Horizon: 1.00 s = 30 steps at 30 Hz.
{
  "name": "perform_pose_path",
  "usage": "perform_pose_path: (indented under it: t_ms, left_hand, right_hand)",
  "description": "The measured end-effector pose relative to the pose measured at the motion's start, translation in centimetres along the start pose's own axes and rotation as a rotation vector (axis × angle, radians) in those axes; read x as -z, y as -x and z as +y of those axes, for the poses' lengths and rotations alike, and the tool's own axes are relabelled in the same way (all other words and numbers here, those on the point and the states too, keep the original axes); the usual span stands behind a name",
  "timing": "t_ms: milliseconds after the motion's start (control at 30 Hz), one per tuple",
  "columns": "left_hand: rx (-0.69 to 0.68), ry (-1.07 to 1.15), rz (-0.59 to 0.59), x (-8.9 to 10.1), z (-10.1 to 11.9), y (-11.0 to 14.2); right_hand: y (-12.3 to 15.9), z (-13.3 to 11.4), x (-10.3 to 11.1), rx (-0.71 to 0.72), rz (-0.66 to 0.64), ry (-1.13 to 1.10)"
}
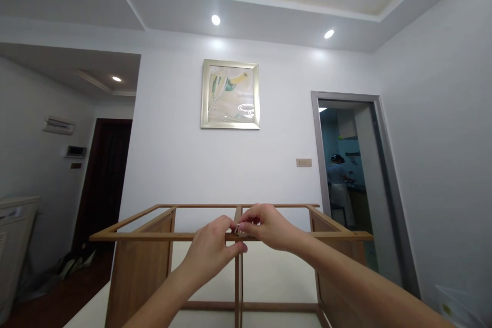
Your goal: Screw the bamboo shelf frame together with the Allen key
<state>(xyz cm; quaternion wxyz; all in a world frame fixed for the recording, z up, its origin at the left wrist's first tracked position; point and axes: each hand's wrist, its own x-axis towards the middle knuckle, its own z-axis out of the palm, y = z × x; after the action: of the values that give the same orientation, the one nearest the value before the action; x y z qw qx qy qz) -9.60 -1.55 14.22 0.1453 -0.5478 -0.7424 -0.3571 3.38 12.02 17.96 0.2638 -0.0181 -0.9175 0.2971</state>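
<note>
A wooden frame [154, 236] of a piece of furniture stands before me, with side panels and an upright post [239, 292] in its middle. My left hand [215, 243] grips the front top rail near the centre, thumb below and fingers above. Just to the right, my right hand [265, 223] pinches a small whitish piece [237, 228] between thumb and fingertips, at the joint of the front rail and the middle crossbar [238, 212]. The piece is too small to name, and the fingers partly cover it.
Beyond the frame is a white wall with a framed picture [230, 95] and a switch plate [303, 162]. Through the doorway [315, 164] at right, a person [338, 179] stands at a counter. A pale cabinet [15, 246] stands at far left; a clear box [457, 305] is at lower right.
</note>
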Motion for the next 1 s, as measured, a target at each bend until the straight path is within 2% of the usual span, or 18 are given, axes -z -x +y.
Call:
perform_pose_path:
  t_ms: [133, 267, 333, 400, 500, 567, 633, 833, 1000]
  left_hand:
    - [-0.064, -0.032, 0.028, -0.9, -0.5, 0.4]
    - [-0.247, -0.125, 0.18, -2.5, -1.7, 1.1]
    - [-0.284, -0.129, 0.227, -2.9, -2.1, 1.2]
    - [-0.262, -0.079, 0.205, -2.6, -2.3, 1.1]
    - [-0.207, 0.056, 0.062, -1.0, -2.2, 0.6]
    - [-0.215, 0.12, -0.038, -0.1, -2.3, 0.3]
    - [-0.248, 0.126, -0.074, 0.3, -2.6, 0.2]
    - [-0.35, -0.045, 0.041, -1.2, -3.6, 1.0]
    - [-0.426, -0.078, 0.106, -1.8, -3.6, 1.3]
  right_hand:
    - [-0.8, 1.1, -0.2, -0.007, -0.048, -0.137]
    - [-0.7, 1.4, -0.1, -0.028, -0.033, -0.185]
    - [-0.6, 1.2, -0.2, -0.036, -0.009, -0.175]
    - [-0.4, 0.9, -0.4, -0.041, 0.023, -0.142]
    - [-0.3, 0.2, -0.5, -0.055, 0.052, -0.088]
    - [-0.3, -0.1, -0.6, -0.056, 0.057, -0.066]
    - [-0.5, -0.3, -0.7, -0.055, 0.062, -0.05]
    - [-0.8, -0.2, -1.0, -0.051, 0.093, 0.046]
    - [-0.7, -0.4, -0.8, 0.01, 0.077, 0.116]
